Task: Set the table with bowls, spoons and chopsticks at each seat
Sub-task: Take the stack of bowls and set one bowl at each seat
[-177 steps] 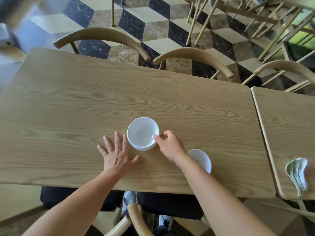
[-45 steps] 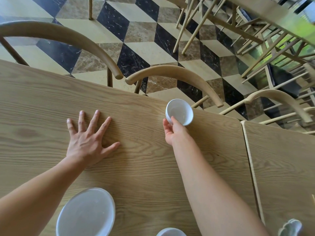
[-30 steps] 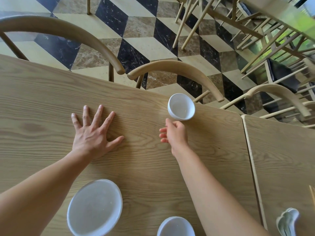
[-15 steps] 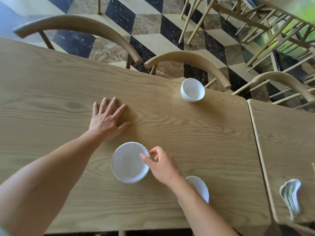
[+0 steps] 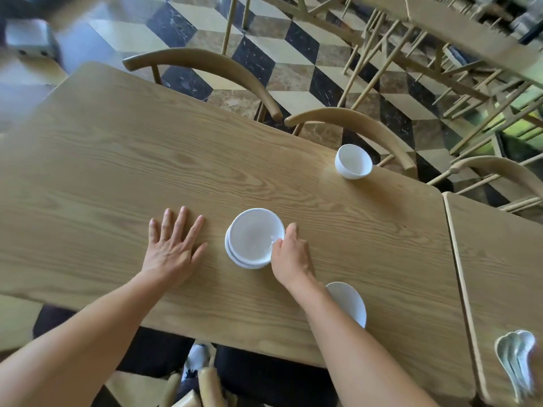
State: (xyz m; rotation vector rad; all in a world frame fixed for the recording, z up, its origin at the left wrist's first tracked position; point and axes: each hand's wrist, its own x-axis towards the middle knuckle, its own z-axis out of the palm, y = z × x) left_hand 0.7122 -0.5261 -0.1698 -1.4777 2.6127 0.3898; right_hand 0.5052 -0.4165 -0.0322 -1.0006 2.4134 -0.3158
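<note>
A stack of white bowls [image 5: 252, 238] sits near the middle of the wooden table [image 5: 117, 160]. My right hand [image 5: 291, 257] grips the rim of the top bowl, which is tilted a little off the one beneath. My left hand [image 5: 173, 248] lies flat on the table to the left of the stack, fingers spread. One white bowl [image 5: 352, 161] stands alone at the far edge, in front of a chair. Another white bowl [image 5: 348, 301] sits near the front edge, partly hidden by my right forearm. A pile of white spoons [image 5: 515, 359] lies on the adjoining table at the right.
Curved wooden chair backs [image 5: 205, 63] line the far side of the table; another chair [image 5: 496, 171] stands by the second table [image 5: 499, 259]. Dark chair cushions [image 5: 264, 374] show below the near edge. The floor is checkered tile.
My right hand set a bowl at the far edge, let go, and came back to the stack near me. It now grips the top bowl's rim. My left hand stayed flat.
</note>
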